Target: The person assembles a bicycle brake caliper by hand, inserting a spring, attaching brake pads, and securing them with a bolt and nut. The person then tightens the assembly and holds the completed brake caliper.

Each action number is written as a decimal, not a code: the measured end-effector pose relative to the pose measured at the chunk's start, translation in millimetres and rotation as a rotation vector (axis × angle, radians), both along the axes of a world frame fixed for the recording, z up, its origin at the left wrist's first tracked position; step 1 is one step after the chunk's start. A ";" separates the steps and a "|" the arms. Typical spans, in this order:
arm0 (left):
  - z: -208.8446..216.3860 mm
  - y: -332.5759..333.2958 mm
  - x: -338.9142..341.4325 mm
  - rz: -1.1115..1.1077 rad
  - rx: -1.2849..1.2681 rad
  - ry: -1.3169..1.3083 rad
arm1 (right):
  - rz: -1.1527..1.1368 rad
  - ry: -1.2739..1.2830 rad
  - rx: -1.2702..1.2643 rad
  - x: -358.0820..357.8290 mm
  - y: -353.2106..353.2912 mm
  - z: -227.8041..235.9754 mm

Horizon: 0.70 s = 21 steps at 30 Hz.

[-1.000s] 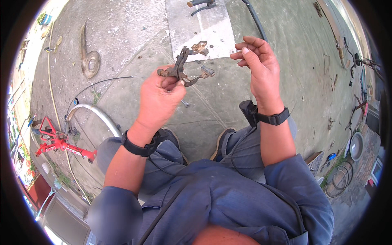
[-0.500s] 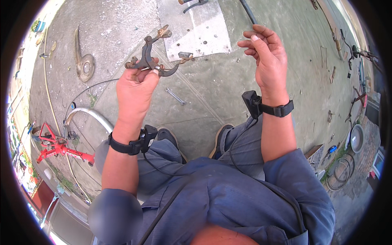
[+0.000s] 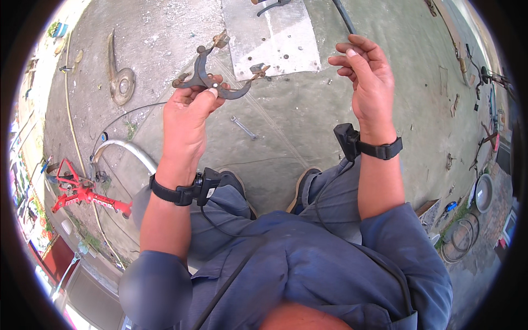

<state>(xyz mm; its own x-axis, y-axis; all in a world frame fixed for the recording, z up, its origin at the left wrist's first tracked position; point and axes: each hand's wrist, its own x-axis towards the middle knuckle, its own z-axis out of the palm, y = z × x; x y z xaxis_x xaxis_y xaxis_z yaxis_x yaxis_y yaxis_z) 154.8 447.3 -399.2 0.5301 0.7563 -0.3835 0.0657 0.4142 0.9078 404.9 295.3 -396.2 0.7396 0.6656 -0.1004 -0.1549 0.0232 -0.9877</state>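
My left hand (image 3: 190, 113) pinches a rusty bicycle brake caliper (image 3: 201, 74) between thumb and fingers, near its pivot. The curved arms spread upward and to the right, each with a worn brake pad holder at its end. To the right, my right hand (image 3: 369, 82) is raised with its fingers loosely bent and apart, holding nothing that I can see. A dark tube (image 3: 344, 15) runs down to just behind its fingertips; whether they touch it is unclear. On the ground below the caliper lies an open-ended wrench (image 3: 243, 127).
A pale metal plate (image 3: 272, 47) lies ahead, with a brake lever (image 3: 273, 6) at its far end. At left are a red bicycle frame (image 3: 82, 193), a pale curved rim (image 3: 129, 147) and a coiled strip (image 3: 122, 85). A metal bowl (image 3: 484, 193) and looped tubing (image 3: 461, 239) lie at right.
The caliper has tilted slightly in my left hand, so its arms show more of their broad side. My right hand keeps nearly the same pose. The whole view has shifted a little.
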 end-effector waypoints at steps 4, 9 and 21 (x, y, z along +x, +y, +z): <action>0.5 1.5 -1.6 0.041 -0.195 -0.109 | 0.006 0.000 -0.009 -1.9 0.2 0.8; -4.4 3.4 -6.9 0.099 -0.395 -0.247 | 0.019 -0.009 -0.005 -5.0 1.5 0.3; -5.5 7.6 -11.7 0.106 -0.537 -0.343 | 0.049 -0.005 0.002 -6.7 -0.8 -0.9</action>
<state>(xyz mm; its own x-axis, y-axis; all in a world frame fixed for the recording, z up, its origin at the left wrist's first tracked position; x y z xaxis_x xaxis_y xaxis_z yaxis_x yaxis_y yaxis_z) 143.1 454.9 -404.7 0.6226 0.5615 -0.5451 -0.2577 0.8048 0.5347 398.2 294.4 -397.2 0.7069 0.7009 -0.0949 -0.1505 0.0180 -0.9884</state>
